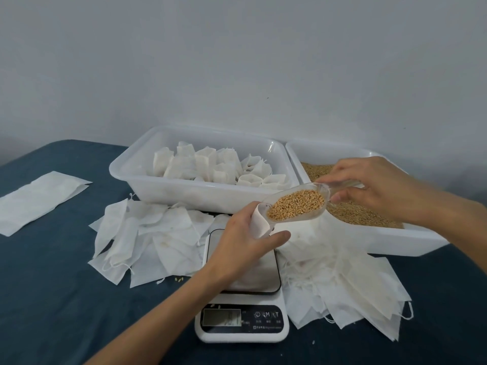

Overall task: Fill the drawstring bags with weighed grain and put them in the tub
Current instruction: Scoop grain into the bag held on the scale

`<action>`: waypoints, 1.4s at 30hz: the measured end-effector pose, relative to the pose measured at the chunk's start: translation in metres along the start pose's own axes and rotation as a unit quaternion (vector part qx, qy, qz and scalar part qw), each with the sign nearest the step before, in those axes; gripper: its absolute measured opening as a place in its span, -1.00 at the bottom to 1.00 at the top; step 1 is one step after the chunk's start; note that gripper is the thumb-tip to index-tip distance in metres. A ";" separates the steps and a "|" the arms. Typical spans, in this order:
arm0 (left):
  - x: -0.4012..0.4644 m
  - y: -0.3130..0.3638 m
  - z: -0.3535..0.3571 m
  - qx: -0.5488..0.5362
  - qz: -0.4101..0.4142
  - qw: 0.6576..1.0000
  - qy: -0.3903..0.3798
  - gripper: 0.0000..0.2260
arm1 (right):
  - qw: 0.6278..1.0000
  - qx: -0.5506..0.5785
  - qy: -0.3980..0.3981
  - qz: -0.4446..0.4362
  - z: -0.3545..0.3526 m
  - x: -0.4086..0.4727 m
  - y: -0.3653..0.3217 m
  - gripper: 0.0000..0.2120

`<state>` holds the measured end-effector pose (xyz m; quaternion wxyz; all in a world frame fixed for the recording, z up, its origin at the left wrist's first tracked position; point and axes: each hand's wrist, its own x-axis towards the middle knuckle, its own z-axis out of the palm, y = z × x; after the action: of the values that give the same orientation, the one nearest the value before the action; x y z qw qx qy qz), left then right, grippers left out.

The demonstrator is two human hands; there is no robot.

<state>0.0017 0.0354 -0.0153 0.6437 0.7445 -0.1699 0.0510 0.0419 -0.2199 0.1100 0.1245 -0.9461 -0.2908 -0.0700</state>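
Well along: about a dozen filled bags point(210, 164) already in the tub point(168, 191) at 11 o'clock. Left hand point(245, 243) gripping an open drawstring bag point(259, 222) above the scale point(242, 320); right hand point(379, 188) pinching a grain-heaped scoop point(297, 205) at its mouth. Still left: empty bags point(147, 241) heaped at 9 and 3 o'clock on the counter point(66, 299).

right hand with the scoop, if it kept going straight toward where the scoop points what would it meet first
Most likely the open bag that the left hand holds above the scale. The right hand aims the grain-filled scoop down-left, its lip right at the bag's mouth, though depth is hard to judge.
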 end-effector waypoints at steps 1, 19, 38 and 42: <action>0.000 0.001 0.000 0.003 0.002 1.000 0.000 -0.68 | 1.000 -0.005 0.003 -0.003 0.000 0.000 0.000 -0.67; 0.000 -0.003 0.003 -0.014 -0.034 0.999 0.002 -0.62 | 0.996 -0.077 0.027 -0.046 -0.006 -0.001 -0.009 -0.64; 0.001 -0.005 0.001 -0.048 -0.009 0.999 -0.014 -0.73 | 0.996 -0.081 0.015 -0.031 -0.008 -0.003 -0.018 -0.63; 0.001 -0.005 0.001 -0.045 -0.009 0.999 -0.014 -0.74 | 0.996 -0.085 0.012 -0.033 -0.009 -0.003 -0.017 -0.63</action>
<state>0.0036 0.0345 -0.0199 0.6742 0.7171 -0.1745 0.0271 0.0296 -0.2103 0.1216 0.0443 -0.9422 -0.3133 -0.1101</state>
